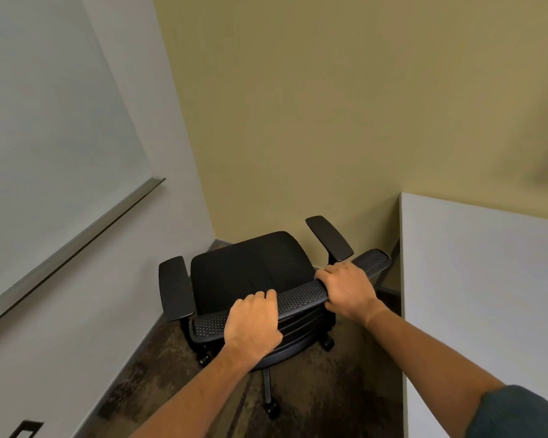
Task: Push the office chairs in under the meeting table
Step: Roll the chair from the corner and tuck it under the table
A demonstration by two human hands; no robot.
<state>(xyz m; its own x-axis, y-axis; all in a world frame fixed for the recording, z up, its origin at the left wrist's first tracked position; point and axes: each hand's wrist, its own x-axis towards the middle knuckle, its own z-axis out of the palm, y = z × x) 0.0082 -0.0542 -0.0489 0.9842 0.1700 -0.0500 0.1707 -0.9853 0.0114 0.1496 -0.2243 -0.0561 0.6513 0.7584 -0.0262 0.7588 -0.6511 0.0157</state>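
Both forearms reached forward from the bottom of the view, with the left hand and right hand each clenched over the mesh top edge of the backrest of a black office chair. Left sat near the backrest's middle, right further toward its right end.

The chair stood in the corner, seat facing the yellow wall, whiteboard wall on the left. White tabletop ran along the right; the chair's right armrest and the backrest's right end were just beside its edge. Not tucked in yet, by my read.

How to do it well, as I judged it:
- swivel and roll the chair so the seat faces the tabletop edge before pushing
- keep both hands spread wide on the backrest for steering; casters on carpet would drag and veer
- check armrest height against the tabletop underside; couldn't tell clearance from here
- push slowly, stop when armrests or backrest meet the edge
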